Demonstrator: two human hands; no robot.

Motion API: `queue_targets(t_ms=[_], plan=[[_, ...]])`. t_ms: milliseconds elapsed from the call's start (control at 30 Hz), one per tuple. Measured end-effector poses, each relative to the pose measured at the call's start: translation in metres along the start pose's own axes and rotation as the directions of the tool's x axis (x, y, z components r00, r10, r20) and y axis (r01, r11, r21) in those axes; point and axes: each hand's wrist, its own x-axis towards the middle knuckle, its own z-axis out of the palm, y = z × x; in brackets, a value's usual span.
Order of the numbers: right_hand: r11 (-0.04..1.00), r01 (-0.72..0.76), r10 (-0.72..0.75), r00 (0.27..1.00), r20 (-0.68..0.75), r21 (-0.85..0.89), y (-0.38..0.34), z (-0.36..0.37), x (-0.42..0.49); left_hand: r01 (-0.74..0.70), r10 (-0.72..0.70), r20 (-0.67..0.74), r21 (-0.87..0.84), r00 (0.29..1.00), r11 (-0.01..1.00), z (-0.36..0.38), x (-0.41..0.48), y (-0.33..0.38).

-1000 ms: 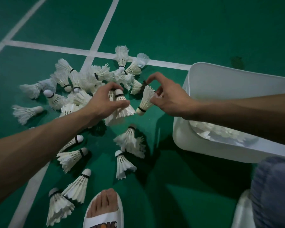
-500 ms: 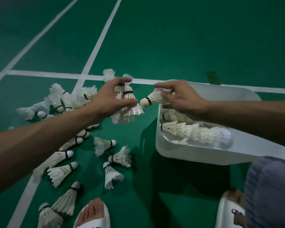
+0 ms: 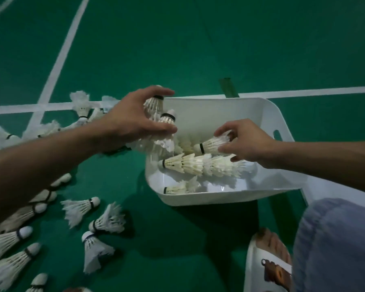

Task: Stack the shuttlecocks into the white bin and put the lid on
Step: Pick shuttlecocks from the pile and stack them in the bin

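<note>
Hovering at the left rim of the white plastic bin [image 3: 198, 199], the left hand [image 3: 133, 121] grips a bunch of white feather shuttlecocks [image 3: 156, 143]. Inside the bin, the right hand [image 3: 247, 142] pinches a single shuttlecock [image 3: 213, 145]. They look light and fragile, so better hold near the cork.

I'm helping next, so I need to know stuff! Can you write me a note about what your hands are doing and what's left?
Left hand: grips a bunch of shuttlecocks at the white bin's left rim.
Right hand: pinches one shuttlecock over the bin.
Done: a nested row and a short stack lie inside.
Left: many loose shuttlecocks on the green floor, then the lid, which I cannot make out.
</note>
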Motion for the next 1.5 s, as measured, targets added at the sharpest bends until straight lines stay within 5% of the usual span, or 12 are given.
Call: queue_targets(t_ms=[233, 467, 1033, 1300, 1500], plan=[[0.989, -0.06, 0.079, 0.987, 0.141, -0.135, 0.033, 0.008, 0.007, 0.02, -0.008, 0.075, -0.169, 0.997, 0.985, 0.004, 0.036, 0.025], [0.945, -0.05, 0.112, 0.978, 0.176, -0.323, 0.047, 0.03, 0.004, 0.118, -0.084, 0.234, -0.137, 0.969, 0.984, 0.051, 0.05, -0.02], [0.962, -0.271, 0.273, 0.931, 0.244, -0.041, 0.054, 0.049, 0.02, 0.099, -0.095, 0.216, -0.008, 0.972, 0.995, 0.049, 0.057, -0.039], [0.967, -0.139, 0.176, 0.97, 0.166, -0.214, 0.048, 0.045, 0.019, 0.134, -0.122, 0.262, -0.029, 0.957, 0.991, 0.044, 0.056, -0.04], [0.985, -0.144, 0.148, 0.988, 0.038, -0.098, 0.049, 0.017, 0.026, 0.104, -0.088, 0.448, -0.011, 0.89, 0.995, 0.042, 0.056, -0.037]])
